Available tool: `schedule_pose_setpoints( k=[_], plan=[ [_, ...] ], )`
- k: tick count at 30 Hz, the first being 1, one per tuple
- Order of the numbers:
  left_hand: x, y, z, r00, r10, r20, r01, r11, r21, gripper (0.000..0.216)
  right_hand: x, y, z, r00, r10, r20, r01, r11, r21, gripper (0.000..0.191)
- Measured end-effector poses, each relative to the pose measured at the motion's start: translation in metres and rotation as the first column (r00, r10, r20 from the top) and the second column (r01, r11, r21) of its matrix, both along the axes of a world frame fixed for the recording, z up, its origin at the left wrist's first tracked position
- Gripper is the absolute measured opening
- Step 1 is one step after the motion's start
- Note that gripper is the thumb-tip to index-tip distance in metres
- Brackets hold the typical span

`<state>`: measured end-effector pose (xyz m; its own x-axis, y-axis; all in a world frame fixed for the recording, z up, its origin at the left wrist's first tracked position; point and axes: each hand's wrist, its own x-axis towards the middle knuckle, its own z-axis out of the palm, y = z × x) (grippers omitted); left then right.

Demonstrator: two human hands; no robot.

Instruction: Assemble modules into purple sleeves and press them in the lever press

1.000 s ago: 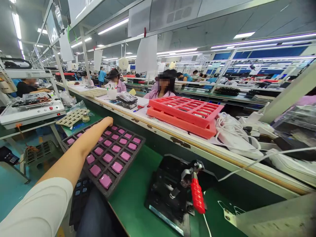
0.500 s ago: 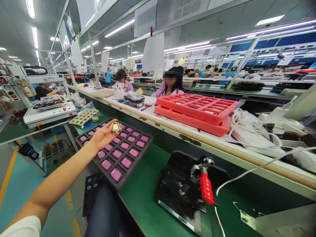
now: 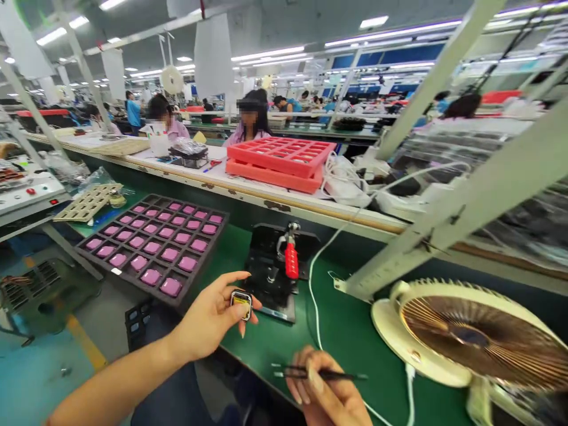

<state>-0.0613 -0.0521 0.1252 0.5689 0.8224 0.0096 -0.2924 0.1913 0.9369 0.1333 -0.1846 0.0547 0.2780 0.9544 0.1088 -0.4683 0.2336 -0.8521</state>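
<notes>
My left hand [image 3: 208,319] is shut on a small square electronic part [image 3: 241,305], which has a metal frame and a yellow face, and holds it up in the fingertips just left of the fixture. My right hand [image 3: 323,384] grips slim black tweezers [image 3: 319,374] low over the green mat, touching nothing else. A black clamping fixture [image 3: 268,266] with a red handle [image 3: 291,260] stands beyond both hands. A dark foam tray [image 3: 128,277] of pink pieces in square pockets lies to the left, apart from my left hand.
A round desk fan [image 3: 465,337] stands on the green mat [image 3: 341,331] at right, and a white cable [image 3: 314,302] runs across it. Pale metal struts cross the right side. Beyond the bench edge are red foam trays [image 3: 279,160] and seated co-workers.
My view has swung right and down, bringing the fan into sight. My left hand has moved off the tray toward me, holding the part. My right hand with tweezers has entered view.
</notes>
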Motion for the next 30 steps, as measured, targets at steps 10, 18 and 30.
schedule_pose_setpoints(
  k=[10,18,30],
  plan=[
    [0.027,-0.042,-0.008,0.980,-0.037,-0.197,0.044,0.998,0.034,0.051,0.005,0.017,0.027,0.595,-0.436,0.675,0.028,0.851,0.525,0.049],
    [0.023,-0.047,-0.006,0.960,-0.008,-0.281,0.041,0.993,0.111,0.045,0.002,0.013,0.015,0.559,-0.489,0.669,0.032,0.819,0.572,0.051],
    [0.024,-0.045,-0.014,0.952,0.040,-0.303,0.006,0.988,0.152,0.049,0.008,0.012,0.017,0.514,-0.466,0.721,-0.004,0.839,0.544,0.055]
  ],
)
